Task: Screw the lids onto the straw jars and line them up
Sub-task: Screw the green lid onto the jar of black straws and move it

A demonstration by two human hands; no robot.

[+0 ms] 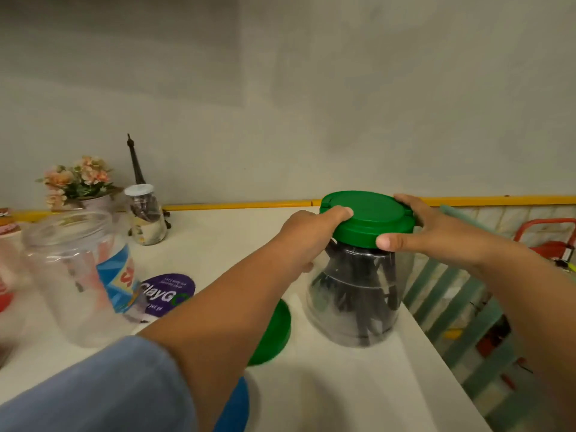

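A clear plastic jar (353, 304) holding black straws stands near the table's right edge. A green lid (371, 218) sits on its mouth. My right hand (433, 227) grips the lid's rim, thumb at the front and fingers over the far side. My left hand (308, 232) holds the jar's neck just under the lid, thumb lying on the lid's left edge. A second green lid (274, 333) lies on the table, partly hidden by my left forearm. An open clear jar (78, 275) with a blue label stands at the left.
A small glass jar (146, 215) with a white lid, a flower pot (81, 185) and a tower figurine (135, 160) stand by the wall. A purple sticker (170, 291) lies on the white table (343, 385). A blue lid (233, 406) peeks out below my arm. The table drops off at the right.
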